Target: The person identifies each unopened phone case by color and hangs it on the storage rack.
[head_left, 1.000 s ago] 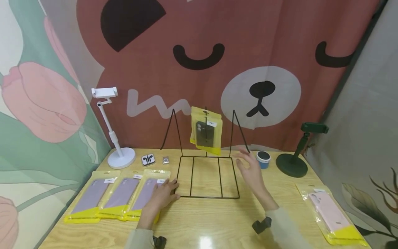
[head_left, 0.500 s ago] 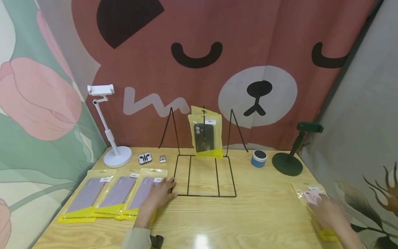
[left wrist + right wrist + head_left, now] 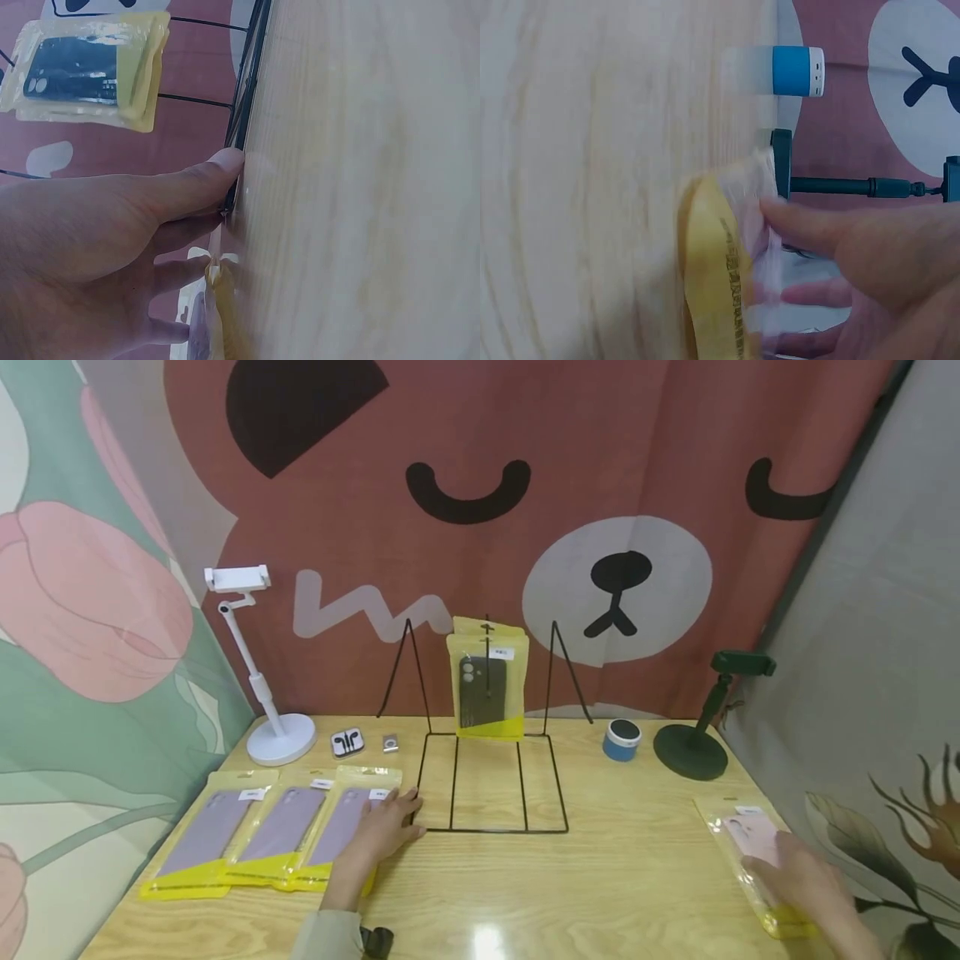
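Pink phone case pack (image 3: 753, 852) lies flat on the worktop (image 3: 600, 877), well right of the wire rack (image 3: 491, 777), near the worktop's right edge. Right hand (image 3: 813, 885) rests on top of it, fingers fairly straight and spread over the plastic, thumb (image 3: 802, 225) pressing the clear film by the yellow end; no closed grip visible, nothing lifted. Left hand (image 3: 386, 827) lies palm down just left of the rack, fingers relaxed and spread, covering the near end of the closest purple case pack (image 3: 341, 839); thumb tip (image 3: 225, 161) touches the rack's front left corner wire. Grip there is released too, just resting. Two more purple case packs (image 3: 247, 831) lie side by side further left of the rack, edges overlapping. On the rack's centre hook hangs a dark case in a yellow pack (image 3: 486, 689), above the rack's base frame. Behind the rack to the left: small earphone box (image 3: 347, 742), a small grey square item (image 3: 390, 742) beside it, then a white phone stand (image 3: 262, 693) with round base. Right of the rack: a blue-and-white round speaker (image 3: 622, 740), and beyond it a dark green phone stand (image 3: 701, 735). Behind the rack hangs a bear-face curtain (image 3: 525, 527).
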A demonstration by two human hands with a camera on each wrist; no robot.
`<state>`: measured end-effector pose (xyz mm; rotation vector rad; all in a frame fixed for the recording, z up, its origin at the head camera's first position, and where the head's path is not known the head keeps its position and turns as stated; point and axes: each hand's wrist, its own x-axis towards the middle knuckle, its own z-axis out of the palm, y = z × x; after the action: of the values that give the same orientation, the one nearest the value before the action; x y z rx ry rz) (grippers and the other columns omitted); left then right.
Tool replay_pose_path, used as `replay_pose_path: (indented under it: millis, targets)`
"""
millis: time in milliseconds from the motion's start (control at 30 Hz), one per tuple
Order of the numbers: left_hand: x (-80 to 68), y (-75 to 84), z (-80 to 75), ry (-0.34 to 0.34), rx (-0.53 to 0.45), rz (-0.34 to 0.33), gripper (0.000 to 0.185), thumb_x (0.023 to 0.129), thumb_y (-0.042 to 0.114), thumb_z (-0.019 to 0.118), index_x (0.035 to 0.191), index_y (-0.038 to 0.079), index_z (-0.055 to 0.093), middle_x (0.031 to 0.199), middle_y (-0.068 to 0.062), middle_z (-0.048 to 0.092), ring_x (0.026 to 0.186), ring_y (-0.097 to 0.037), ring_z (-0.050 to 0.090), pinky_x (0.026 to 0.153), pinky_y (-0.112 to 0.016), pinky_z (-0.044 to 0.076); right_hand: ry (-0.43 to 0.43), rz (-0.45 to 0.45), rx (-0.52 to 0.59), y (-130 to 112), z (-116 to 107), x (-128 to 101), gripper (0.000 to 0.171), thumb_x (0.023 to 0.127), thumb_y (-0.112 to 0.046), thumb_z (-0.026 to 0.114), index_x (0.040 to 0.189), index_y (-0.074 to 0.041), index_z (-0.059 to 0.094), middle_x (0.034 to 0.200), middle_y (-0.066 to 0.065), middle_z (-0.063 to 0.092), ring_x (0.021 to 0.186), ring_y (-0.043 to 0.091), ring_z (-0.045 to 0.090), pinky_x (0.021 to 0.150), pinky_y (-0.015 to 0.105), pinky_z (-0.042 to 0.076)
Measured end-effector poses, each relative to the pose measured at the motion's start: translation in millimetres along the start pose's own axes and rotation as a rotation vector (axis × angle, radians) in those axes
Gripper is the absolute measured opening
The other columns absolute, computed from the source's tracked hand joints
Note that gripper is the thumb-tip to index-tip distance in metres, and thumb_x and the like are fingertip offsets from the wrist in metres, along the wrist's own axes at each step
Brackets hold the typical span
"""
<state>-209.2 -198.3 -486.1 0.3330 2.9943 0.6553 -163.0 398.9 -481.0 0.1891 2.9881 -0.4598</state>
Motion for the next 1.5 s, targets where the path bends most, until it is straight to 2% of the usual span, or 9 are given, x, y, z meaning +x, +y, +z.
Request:
replay_pose_path:
  millis: [133, 300, 567, 700, 867, 967, 1100, 1333, 1500]
  targets:
    - [-0.1, 0.5, -0.8, 0.002, 0.002, 0.000, 0.052, 0.087, 0.027, 0.071, 0.132, 0.005, 0.058, 0.146, -0.009, 0.045, 0.138, -0.040, 0.032, 0.105, -0.073, 0.013, 0.106, -0.133, 0.031, -4, -3, 1, 0.084, 0.085, -0.045, 0.069, 0.128, 0.020, 0.037, 0.119, 0.045, 0.046, 0.095, 0.059, 0.049, 0.077, 0.066, 0.044]
    - [0.5, 0.7, -0.6, 0.003, 0.008, 0.001, 0.052, 0.087, 0.028, 0.070, 0.133, 0.005, 0.058, 0.147, -0.009, 0.045, 0.138, -0.040, 0.031, 0.105, -0.072, 0.013, 0.085, -0.181, 0.084, -14, -10, 0, 0.076, 0.087, -0.040, 0.069, 0.129, 0.019, 0.044, 0.127, 0.043, 0.043, 0.110, 0.063, 0.042, 0.086, 0.068, 0.039]
    - [-1.2, 1.2, -1.7, 0.003, 0.006, 0.001, 0.052, 0.087, 0.027, 0.071, 0.132, 0.005, 0.058, 0.146, -0.010, 0.045, 0.138, -0.040, 0.032, 0.105, -0.073, 0.014, -0.010, -0.152, 0.137, -26, -12, 3, 0.071, 0.087, -0.043, 0.068, 0.125, 0.014, 0.053, 0.122, 0.043, 0.049, 0.109, 0.059, 0.048, 0.083, 0.064, 0.044]
    - [-0.8, 1.2, -1.1, 0.001, 0.001, 0.000, 0.052, 0.087, 0.027, 0.071, 0.132, 0.005, 0.058, 0.147, -0.010, 0.045, 0.138, -0.040, 0.031, 0.105, -0.072, 0.013, 0.017, -0.156, 0.192, -27, -10, 0, 0.064, 0.087, -0.036, 0.070, 0.124, 0.014, 0.054, 0.114, 0.040, 0.056, 0.095, 0.048, 0.060, 0.076, 0.053, 0.051]
    - [-0.3, 1.2, -1.1, 0.005, 0.007, 0.003, 0.052, 0.087, 0.027, 0.071, 0.133, 0.005, 0.058, 0.146, -0.010, 0.045, 0.138, -0.040, 0.031, 0.105, -0.072, 0.014, 0.114, -0.201, 0.306, -26, -7, -8, 0.043, 0.086, -0.014, 0.072, 0.119, 0.012, 0.061, 0.102, 0.030, 0.066, 0.067, 0.010, 0.064, 0.058, 0.027, 0.051]
    - [-0.7, 0.9, -1.4, 0.002, 0.012, 0.006, 0.053, 0.087, 0.027, 0.071, 0.133, 0.005, 0.058, 0.146, -0.010, 0.045, 0.138, -0.040, 0.032, 0.105, -0.072, 0.015, 0.148, -0.214, 0.332, -30, -8, -13, 0.037, 0.085, -0.015, 0.074, 0.114, 0.006, 0.067, 0.108, 0.024, 0.068, 0.071, 0.000, 0.061, 0.060, 0.023, 0.051]
    - [-0.9, 0.3, -1.6, 0.004, 0.016, 0.011, 0.052, 0.087, 0.027, 0.071, 0.132, 0.004, 0.058, 0.146, -0.010, 0.046, 0.137, -0.040, 0.032, 0.104, -0.072, 0.016, 0.188, -0.236, 0.356, -45, -14, -18, 0.035, 0.083, -0.020, 0.076, 0.112, 0.000, 0.071, 0.110, 0.010, 0.071, 0.073, -0.001, 0.060, 0.061, 0.022, 0.050]
    - [-0.3, -0.2, -0.3, 0.003, 0.016, 0.012, 0.052, 0.087, 0.028, 0.071, 0.132, 0.005, 0.058, 0.146, -0.011, 0.046, 0.137, -0.040, 0.033, 0.104, -0.073, 0.015, 0.394, -0.384, 0.407, -89, -28, -36, 0.029, 0.079, -0.011, 0.079, 0.108, -0.012, 0.075, 0.102, -0.016, 0.068, 0.080, -0.009, 0.057, 0.062, 0.013, 0.048]
    - [0.8, -0.4, 1.1, 0.003, 0.011, 0.008, 0.052, 0.087, 0.028, 0.071, 0.132, 0.005, 0.058, 0.146, -0.011, 0.046, 0.137, -0.040, 0.032, 0.104, -0.073, 0.015, 0.483, -0.484, 0.544, -125, -37, -56, 0.033, 0.078, 0.000, 0.078, 0.109, -0.007, 0.073, 0.102, -0.017, 0.066, 0.083, -0.005, 0.056, 0.073, 0.006, 0.046]
